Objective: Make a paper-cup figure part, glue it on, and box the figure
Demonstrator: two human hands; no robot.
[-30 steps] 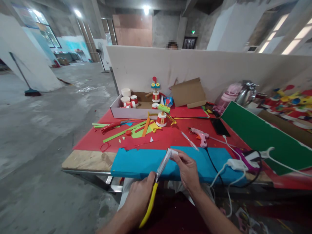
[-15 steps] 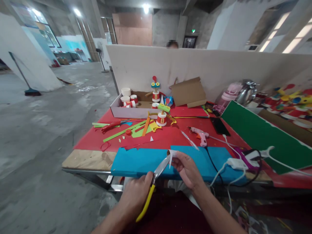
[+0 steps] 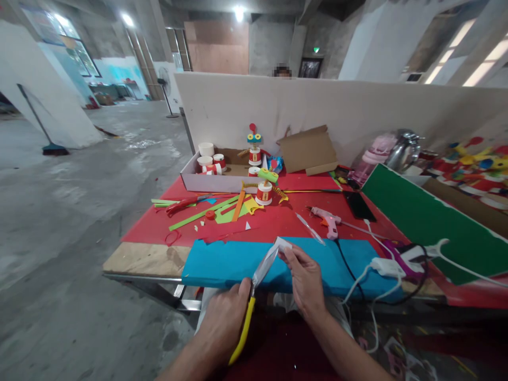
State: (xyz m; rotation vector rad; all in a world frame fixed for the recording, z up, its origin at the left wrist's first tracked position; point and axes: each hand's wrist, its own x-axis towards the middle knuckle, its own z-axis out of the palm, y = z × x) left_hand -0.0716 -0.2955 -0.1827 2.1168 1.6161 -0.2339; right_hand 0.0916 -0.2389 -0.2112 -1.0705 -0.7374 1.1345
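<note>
My left hand (image 3: 232, 309) is closed on a pair of scissors (image 3: 248, 328) with yellow handles. Their silver blades point up and away, and the tips meet a small white paper piece (image 3: 282, 245). That piece is pinched between the thumb and fingers of my right hand (image 3: 305, 272), above the blue sheet (image 3: 222, 262) at the table's front edge. Whether the blades are apart or together is hard to make out. Beyond, a paper-cup figure (image 3: 264, 193) with a green head and spring arms stands on the red table cover (image 3: 286, 217).
A pink glue gun (image 3: 327, 221) and a phone (image 3: 359, 206) lie to the right, with cables and a white adapter (image 3: 387, 266). Paper strips (image 3: 204, 214) and red-handled scissors (image 3: 180, 205) lie left. An open box (image 3: 220, 183) holds cups. A person's head (image 3: 282, 71) shows behind the partition (image 3: 337, 106).
The white piece has turned in my right hand, so its brown inner side shows less. The scissors have shifted slightly right, their tips still at the paper.
</note>
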